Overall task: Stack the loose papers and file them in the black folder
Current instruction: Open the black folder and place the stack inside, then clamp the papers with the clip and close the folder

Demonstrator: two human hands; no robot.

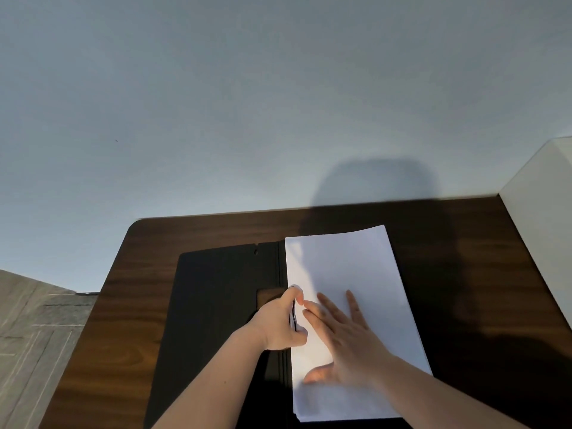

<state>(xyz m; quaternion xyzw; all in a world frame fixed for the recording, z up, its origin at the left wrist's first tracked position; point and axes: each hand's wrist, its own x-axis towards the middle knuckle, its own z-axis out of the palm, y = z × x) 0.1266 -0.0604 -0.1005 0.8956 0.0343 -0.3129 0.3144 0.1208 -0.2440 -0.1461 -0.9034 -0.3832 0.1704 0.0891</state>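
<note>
The papers [346, 292] lie stacked on the right half of the open folder [216, 305]. Right hand [346, 339] spread flat on them; left hand [281, 323] pinches the clip [293, 317] at the spine — filing underway (likely clamping next, edges kept flush).

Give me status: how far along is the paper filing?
Done: the white paper stack is squared up and lying on the right half of the open black folder on the dark wooden table. In hand: right hand presses the stack flat; left hand works the black clip at the spine. Left: securing the sheets, closing the cover.
</note>
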